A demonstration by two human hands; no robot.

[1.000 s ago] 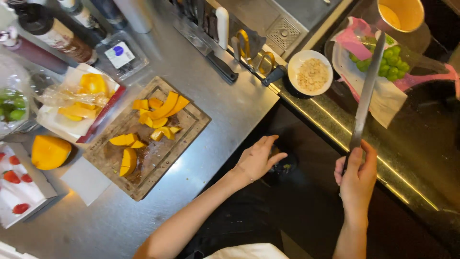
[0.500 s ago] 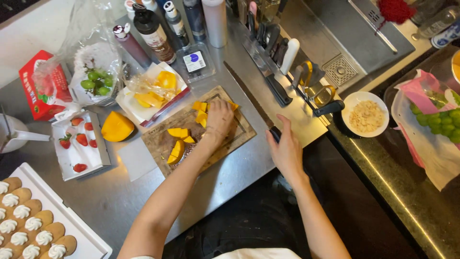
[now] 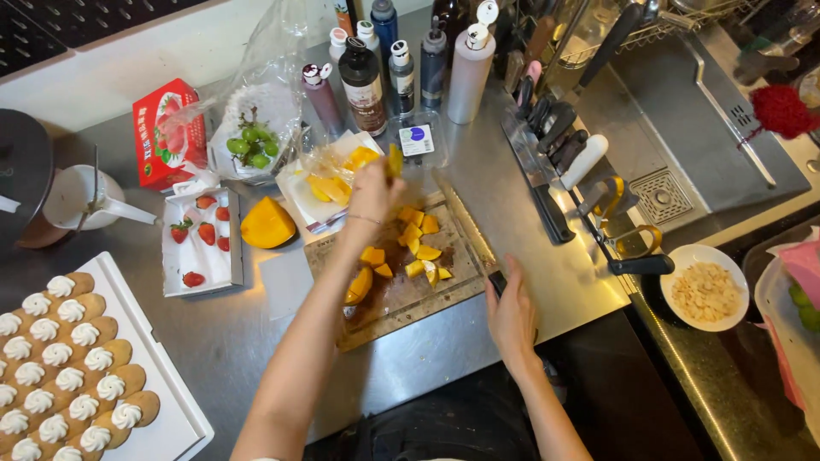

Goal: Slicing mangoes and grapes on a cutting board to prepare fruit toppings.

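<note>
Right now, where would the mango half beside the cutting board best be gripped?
Probably from above, hands across the mango half at its curved orange sides: it lies free on the steel counter, between the strawberry tray and the cutting board.

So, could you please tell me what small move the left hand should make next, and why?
Probably carry the mango piece the short way over to the plastic-lined tray and release it there. The left hand holds it raised above the cutting board, and similar yellow pieces already lie in that tray.
</note>
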